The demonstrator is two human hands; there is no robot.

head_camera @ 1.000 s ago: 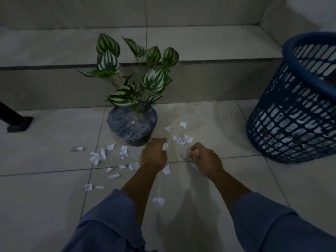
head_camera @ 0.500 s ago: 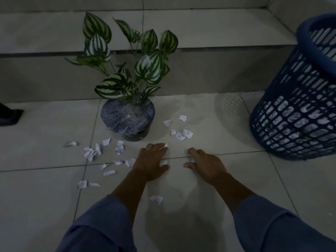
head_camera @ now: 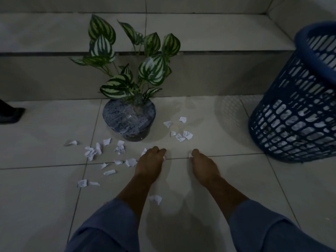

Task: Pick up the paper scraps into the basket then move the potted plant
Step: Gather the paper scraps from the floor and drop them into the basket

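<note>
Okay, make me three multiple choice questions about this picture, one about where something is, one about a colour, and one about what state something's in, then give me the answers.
1. Where does the basket stand relative to the potted plant?
A. to its right
B. to its left
C. behind it on the step

2. What colour is the basket?
A. red
B. blue
C. white

3. What is the state of the left hand?
A. flat and open on the floor
B. gripping the plant pot
C. curled shut on a paper scrap

Answers:
1. A: it fills the right edge of the view, the plant at centre left.
2. B: its slotted wall and rim are blue.
3. C: the fingers are curled, with white paper showing at the fingertips.
</note>
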